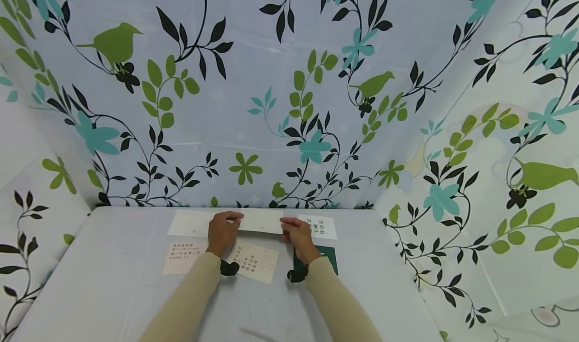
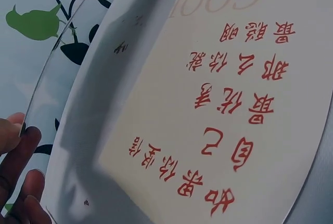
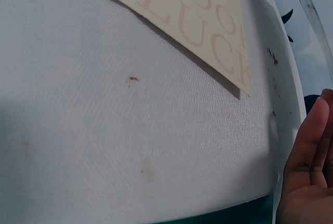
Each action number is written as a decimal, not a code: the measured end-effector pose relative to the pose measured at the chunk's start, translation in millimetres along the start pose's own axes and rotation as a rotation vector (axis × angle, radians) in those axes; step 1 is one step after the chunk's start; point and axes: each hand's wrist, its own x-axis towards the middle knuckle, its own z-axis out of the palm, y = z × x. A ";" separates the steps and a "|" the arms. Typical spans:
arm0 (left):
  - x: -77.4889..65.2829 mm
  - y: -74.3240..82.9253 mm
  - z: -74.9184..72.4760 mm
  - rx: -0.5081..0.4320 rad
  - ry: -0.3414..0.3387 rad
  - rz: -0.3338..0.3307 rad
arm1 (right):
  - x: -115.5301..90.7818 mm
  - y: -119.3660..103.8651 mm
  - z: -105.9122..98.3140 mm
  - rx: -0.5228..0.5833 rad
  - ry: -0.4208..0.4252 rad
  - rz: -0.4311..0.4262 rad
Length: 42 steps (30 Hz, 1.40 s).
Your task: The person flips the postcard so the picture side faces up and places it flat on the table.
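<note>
Between both hands, a cream card (image 1: 261,222) is held up near the back of the table. My left hand (image 1: 223,232) pinches its left end between thumb and fingers. The right hand (image 1: 298,237) pinches the opposite end. In the left wrist view the held card (image 2: 51,52) shows edge-on, lifted off the surface, with the left hand's fingers (image 2: 23,167) at its near end. The right wrist view shows part of the right hand (image 3: 309,167) beside the card's edge. Below lies a slanted cream card (image 1: 255,262) with red writing and pale "LUCK" lettering.
A pale card (image 1: 187,224) lies at the back left, above a cream card (image 1: 181,257) with red writing. To the right are a white card (image 1: 324,227) with black characters and a dark green card (image 1: 330,258), partly under the right wrist. Patterned cloth (image 1: 280,106) hangs behind.
</note>
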 end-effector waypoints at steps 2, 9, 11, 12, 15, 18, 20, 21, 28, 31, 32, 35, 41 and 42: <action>0.6 1.9 -3.6 0.005 0.014 0.016 | 1.3 0.0 -1.1 0.004 -0.010 0.005; 0.5 3.8 -11.9 0.001 0.021 0.040 | 1.3 -2.6 -2.1 0.011 -0.048 -0.005; -0.2 4.0 -13.2 0.001 0.015 0.038 | 0.4 -3.5 -2.5 0.011 -0.053 -0.008; -0.5 4.0 -13.7 0.002 0.015 0.035 | -0.2 -3.9 -2.7 0.013 -0.055 -0.010; -1.2 4.2 -14.7 -0.001 0.024 0.042 | -1.2 -4.0 -2.4 0.024 -0.063 -0.030; -1.3 3.3 -14.8 -0.004 0.038 0.047 | -2.0 -4.1 -1.1 0.038 -0.055 -0.041; -0.4 2.8 -14.5 -0.006 0.043 0.041 | -2.8 -5.1 0.4 0.037 -0.039 -0.036; -0.3 3.0 -14.3 -0.010 0.044 0.038 | -3.4 -5.7 1.0 0.033 -0.028 -0.035; -1.9 6.9 -12.7 -0.011 0.055 0.032 | -4.9 -7.8 4.2 0.003 0.035 -0.029; -3.4 7.1 -11.2 -0.008 0.054 0.022 | -5.0 -6.4 5.7 -0.007 0.062 -0.032; -3.6 6.8 -10.6 -0.009 0.055 0.013 | -5.3 -6.0 6.3 -0.010 0.070 -0.034; -5.7 6.5 -9.7 -0.023 0.062 -0.004 | -6.8 -5.8 8.3 -0.002 0.081 -0.039; -9.3 8.7 -10.5 -0.047 0.085 -0.064 | -9.6 -7.8 12.1 0.043 0.085 -0.073; -9.8 9.1 -10.6 -0.050 0.089 -0.075 | -9.9 -8.1 12.5 0.046 0.086 -0.074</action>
